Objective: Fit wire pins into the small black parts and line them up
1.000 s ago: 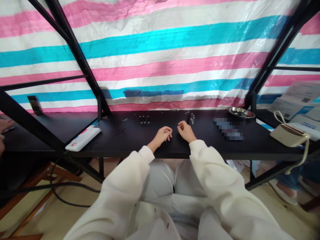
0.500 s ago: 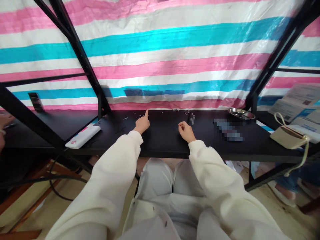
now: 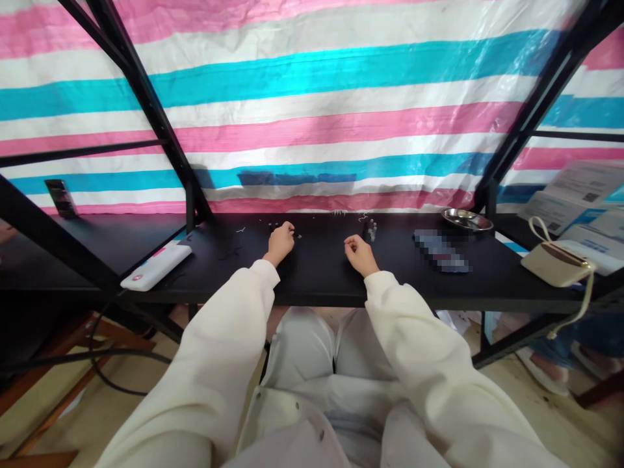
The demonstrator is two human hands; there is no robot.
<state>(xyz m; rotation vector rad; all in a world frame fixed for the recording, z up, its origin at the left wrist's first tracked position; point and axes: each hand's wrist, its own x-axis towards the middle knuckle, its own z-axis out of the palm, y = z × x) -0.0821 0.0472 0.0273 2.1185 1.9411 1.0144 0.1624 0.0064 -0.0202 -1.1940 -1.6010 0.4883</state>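
Note:
My left hand is over the black tabletop, its fingers curled together beside several tiny dark and greyish pieces. One more little grey piece lies just right of those fingertips. Whatever the left fingers hold, if anything, is too small to see. Lower and to the right, my right hand is closed in a pinch close to the surface; its contents cannot be made out. Just beyond it stands a cluster of small clear-grey pieces, with a dark upright piece at its left.
White thin bits lie along the table's back edge. A white power bank-like block is at left. To the right are a blurred-out object, a steel dish and a beige pouch. Black frame posts flank the table.
My left hand's index finger was stretched out and is now bent down with the others, uncovering a grey piece. My right hand stays pinched in nearly the same place. The view has shifted slightly.

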